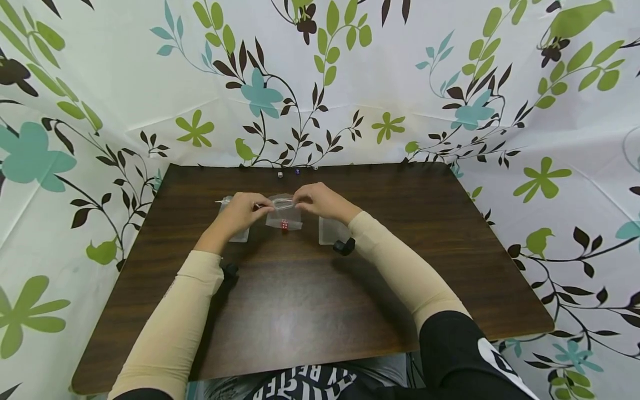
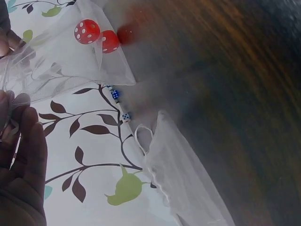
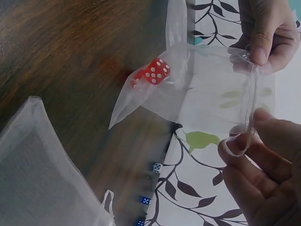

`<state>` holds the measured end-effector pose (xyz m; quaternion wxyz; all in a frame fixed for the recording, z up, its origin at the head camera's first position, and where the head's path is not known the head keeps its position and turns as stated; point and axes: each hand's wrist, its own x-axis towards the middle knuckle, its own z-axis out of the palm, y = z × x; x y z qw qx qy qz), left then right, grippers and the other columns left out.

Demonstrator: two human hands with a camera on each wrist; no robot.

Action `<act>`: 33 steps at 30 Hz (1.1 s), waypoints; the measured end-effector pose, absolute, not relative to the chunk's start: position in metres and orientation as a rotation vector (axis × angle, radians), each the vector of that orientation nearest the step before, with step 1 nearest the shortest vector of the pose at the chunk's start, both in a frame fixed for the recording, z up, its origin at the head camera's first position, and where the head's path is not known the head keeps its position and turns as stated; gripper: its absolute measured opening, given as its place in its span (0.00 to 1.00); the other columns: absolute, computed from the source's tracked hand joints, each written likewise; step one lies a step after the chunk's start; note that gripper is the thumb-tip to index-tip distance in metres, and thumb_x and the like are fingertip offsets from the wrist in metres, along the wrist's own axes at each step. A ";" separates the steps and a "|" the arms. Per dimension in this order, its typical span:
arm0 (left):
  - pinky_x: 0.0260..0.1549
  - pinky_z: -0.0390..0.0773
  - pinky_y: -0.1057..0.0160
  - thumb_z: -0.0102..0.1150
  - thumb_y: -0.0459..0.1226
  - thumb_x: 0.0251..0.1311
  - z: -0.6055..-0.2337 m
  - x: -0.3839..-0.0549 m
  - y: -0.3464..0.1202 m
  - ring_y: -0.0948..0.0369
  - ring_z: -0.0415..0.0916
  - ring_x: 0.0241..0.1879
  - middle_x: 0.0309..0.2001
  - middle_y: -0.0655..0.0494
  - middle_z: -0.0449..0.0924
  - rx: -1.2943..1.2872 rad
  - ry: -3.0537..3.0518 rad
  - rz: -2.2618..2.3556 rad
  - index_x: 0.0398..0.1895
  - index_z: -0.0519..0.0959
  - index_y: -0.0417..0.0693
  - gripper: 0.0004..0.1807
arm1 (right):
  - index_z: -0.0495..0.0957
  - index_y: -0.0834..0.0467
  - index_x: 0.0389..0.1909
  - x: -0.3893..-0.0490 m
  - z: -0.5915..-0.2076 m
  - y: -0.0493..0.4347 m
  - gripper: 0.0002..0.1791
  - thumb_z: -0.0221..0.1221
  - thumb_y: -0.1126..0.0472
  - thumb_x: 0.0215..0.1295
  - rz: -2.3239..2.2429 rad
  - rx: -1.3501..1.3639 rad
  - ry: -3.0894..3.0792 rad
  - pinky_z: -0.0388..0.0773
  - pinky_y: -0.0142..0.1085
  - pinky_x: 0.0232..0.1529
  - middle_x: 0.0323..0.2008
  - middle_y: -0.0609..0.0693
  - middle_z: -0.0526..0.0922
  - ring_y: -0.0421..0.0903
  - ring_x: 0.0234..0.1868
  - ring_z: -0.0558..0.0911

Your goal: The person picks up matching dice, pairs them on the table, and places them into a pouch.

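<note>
Between both hands hangs a sheer white drawstring pouch (image 1: 283, 214), with red dice (image 3: 157, 71) at its bottom. My left hand (image 1: 246, 210) pinches one side of the pouch's mouth between thumb and fingers. The opposite side is pinched by my right hand (image 1: 322, 200), where a loop of the drawstring (image 3: 237, 150) curves by the fingers in the right wrist view. The red dice show through the mesh in the left wrist view too, close over the dark table.
A second sheer pouch (image 1: 240, 235) lies flat on the brown table (image 1: 320, 300) beneath my left hand. Another pouch (image 1: 330, 230) lies under my right wrist. Along the back edge sit a white die (image 1: 280, 174) and a blue die (image 1: 297, 171), before a patterned curtain (image 1: 320, 128).
</note>
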<state>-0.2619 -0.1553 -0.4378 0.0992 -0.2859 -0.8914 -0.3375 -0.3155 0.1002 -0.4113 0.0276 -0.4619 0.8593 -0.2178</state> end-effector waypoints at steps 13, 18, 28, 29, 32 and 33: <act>0.35 0.77 0.53 0.68 0.34 0.64 -0.418 -0.262 -0.156 0.56 0.79 0.33 0.39 0.47 0.88 -0.821 -2.617 -0.985 0.41 0.88 0.40 0.07 | 0.86 0.60 0.44 -0.312 -0.398 0.104 0.06 0.62 0.66 0.72 -0.786 -1.491 2.726 0.78 0.34 0.45 0.42 0.50 0.87 0.43 0.42 0.83; 0.35 0.76 0.54 0.67 0.34 0.65 -0.416 -0.261 -0.157 0.56 0.78 0.33 0.39 0.48 0.88 -0.775 -2.622 -0.998 0.42 0.88 0.41 0.07 | 0.83 0.61 0.46 -0.311 -0.399 0.103 0.07 0.62 0.70 0.70 -0.856 -1.456 2.717 0.79 0.34 0.44 0.41 0.52 0.87 0.44 0.42 0.84; 0.34 0.79 0.52 0.64 0.35 0.67 -0.425 -0.264 -0.164 0.50 0.86 0.36 0.39 0.47 0.89 -0.587 -2.667 -1.163 0.61 0.79 0.44 0.20 | 0.82 0.62 0.51 -0.315 -0.411 0.106 0.11 0.64 0.66 0.69 -0.928 -1.144 2.744 0.80 0.35 0.39 0.41 0.52 0.89 0.46 0.39 0.87; 0.35 0.80 0.51 0.64 0.36 0.67 -0.426 -0.264 -0.164 0.50 0.87 0.37 0.39 0.48 0.89 -0.564 -2.678 -1.186 0.62 0.78 0.44 0.21 | 0.83 0.61 0.49 -0.315 -0.411 0.107 0.10 0.64 0.65 0.69 -0.915 -1.138 2.756 0.80 0.35 0.39 0.41 0.52 0.89 0.46 0.39 0.87; 0.39 0.81 0.49 0.63 0.36 0.68 -0.426 -0.266 -0.167 0.47 0.86 0.39 0.38 0.47 0.89 -0.532 -2.699 -1.221 0.59 0.80 0.42 0.18 | 0.86 0.60 0.45 -0.319 -0.412 0.109 0.08 0.65 0.65 0.68 -0.889 -1.140 2.776 0.80 0.36 0.41 0.40 0.51 0.89 0.45 0.39 0.87; 0.39 0.81 0.49 0.63 0.36 0.68 -0.427 -0.267 -0.167 0.47 0.87 0.39 0.38 0.47 0.89 -0.527 -2.705 -1.225 0.57 0.82 0.41 0.16 | 0.86 0.60 0.45 -0.319 -0.412 0.110 0.07 0.66 0.65 0.67 -0.885 -1.139 2.778 0.80 0.36 0.41 0.40 0.51 0.89 0.45 0.39 0.86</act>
